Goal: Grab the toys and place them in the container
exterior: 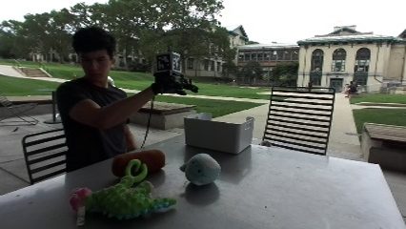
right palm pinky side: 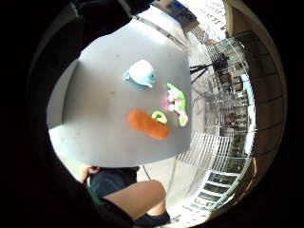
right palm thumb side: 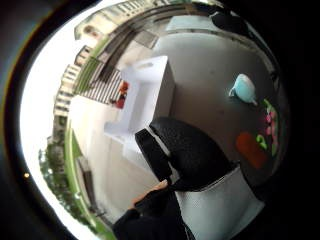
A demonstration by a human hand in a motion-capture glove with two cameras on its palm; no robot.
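Note:
Three soft toys lie on the grey table (exterior: pixel 298 191). An orange oblong plush (exterior: pixel 138 161) (right palm pinky side: pixel 147 124) is nearest the person. A fuzzy green and pink creature (exterior: pixel 124 198) (right palm pinky side: pixel 175 102) lies beside it, with a green loop touching the orange one. A pale blue round plush (exterior: pixel 202 169) (right palm pinky side: pixel 141 73) sits a little apart. The white container (exterior: pixel 218 133) (right palm thumb side: pixel 147 95) stands at the table's far edge. My gloved right hand (exterior: pixel 172 85) is raised at head height, well above the table and to the container's left. Its fingers (right palm thumb side: pixel 185 150) are relaxed and hold nothing.
A black slatted chair (exterior: pixel 298 119) stands behind the table next to the container. Another chair (exterior: pixel 41 148) is behind the person, who stands at the table's left end. The bare left hand is out of sight.

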